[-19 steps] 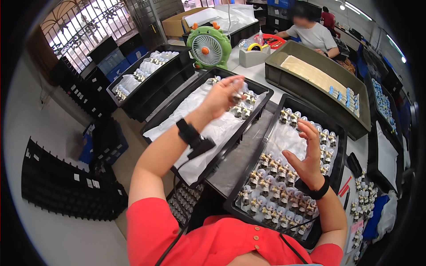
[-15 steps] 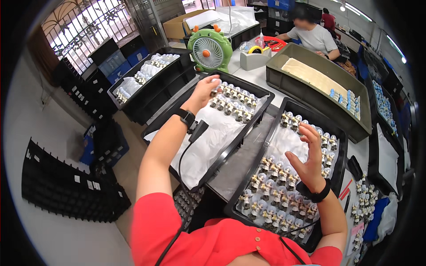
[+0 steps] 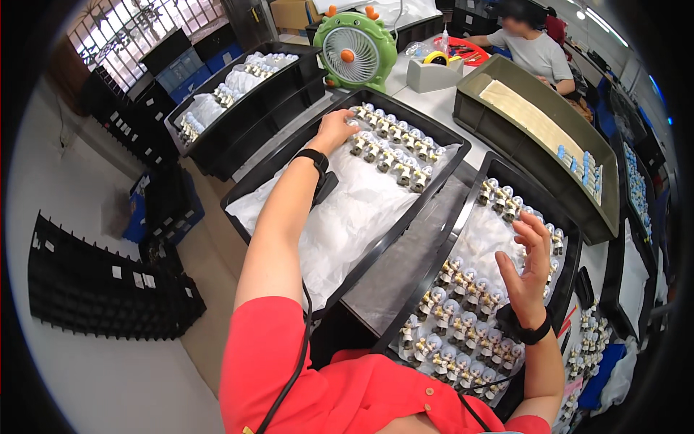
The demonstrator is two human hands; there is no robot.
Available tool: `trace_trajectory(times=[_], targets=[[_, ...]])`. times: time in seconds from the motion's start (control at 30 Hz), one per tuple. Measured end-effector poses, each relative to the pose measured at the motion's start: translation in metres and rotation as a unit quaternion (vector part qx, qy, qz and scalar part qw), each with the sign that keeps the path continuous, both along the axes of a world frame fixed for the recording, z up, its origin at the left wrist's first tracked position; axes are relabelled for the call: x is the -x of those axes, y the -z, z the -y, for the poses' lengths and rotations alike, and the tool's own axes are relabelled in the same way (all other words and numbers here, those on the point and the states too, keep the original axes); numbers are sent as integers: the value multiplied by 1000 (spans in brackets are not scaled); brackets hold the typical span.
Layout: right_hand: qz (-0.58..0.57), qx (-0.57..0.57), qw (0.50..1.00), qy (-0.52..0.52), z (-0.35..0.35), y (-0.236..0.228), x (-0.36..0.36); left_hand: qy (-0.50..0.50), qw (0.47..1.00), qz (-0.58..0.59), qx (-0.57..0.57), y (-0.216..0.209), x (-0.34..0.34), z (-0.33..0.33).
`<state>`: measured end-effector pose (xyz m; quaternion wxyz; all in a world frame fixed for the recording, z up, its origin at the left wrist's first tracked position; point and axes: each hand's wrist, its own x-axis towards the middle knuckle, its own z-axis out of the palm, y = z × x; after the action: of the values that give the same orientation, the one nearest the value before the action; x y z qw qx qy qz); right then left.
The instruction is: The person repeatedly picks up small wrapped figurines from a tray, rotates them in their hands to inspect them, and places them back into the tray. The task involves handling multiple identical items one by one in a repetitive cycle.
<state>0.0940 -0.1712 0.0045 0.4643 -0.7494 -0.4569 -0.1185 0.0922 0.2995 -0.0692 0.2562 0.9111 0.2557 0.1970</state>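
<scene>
Left hand at the figurine rows, right hand lifted clear

The left hand (image 3: 336, 130) reaches to twelve o'clock, its grip curled at the near-left end of the small figurines (image 3: 394, 148), whose rows run toward three o'clock in the far black tray (image 3: 278, 170); whether it holds one I cannot tell. The right hand (image 3: 531, 264) hovers open and empty over the near tray (image 3: 448, 249).

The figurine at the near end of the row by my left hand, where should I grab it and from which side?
Probably by its upper body, coming straight down from above. The figurines stand upright and packed closely in rows on white paper, so there looks to be little room between them. The left hand is already at the row's left end, and the tray wall blocks low approaches.
</scene>
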Motion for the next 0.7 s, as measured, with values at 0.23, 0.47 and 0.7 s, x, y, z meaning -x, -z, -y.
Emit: trace_trajectory(times=[0.23, 0.47, 0.7], targets=[[-16, 0, 1000, 3, -3, 4, -1, 25, 1000, -14, 8, -3, 8, 7], [-21, 15, 1000, 8, -4, 4, -2, -4, 1000, 12, 2, 11, 8, 6], [-33, 22, 999, 6, -4, 5, -3, 22, 999, 35, -1, 17, 8, 4]])
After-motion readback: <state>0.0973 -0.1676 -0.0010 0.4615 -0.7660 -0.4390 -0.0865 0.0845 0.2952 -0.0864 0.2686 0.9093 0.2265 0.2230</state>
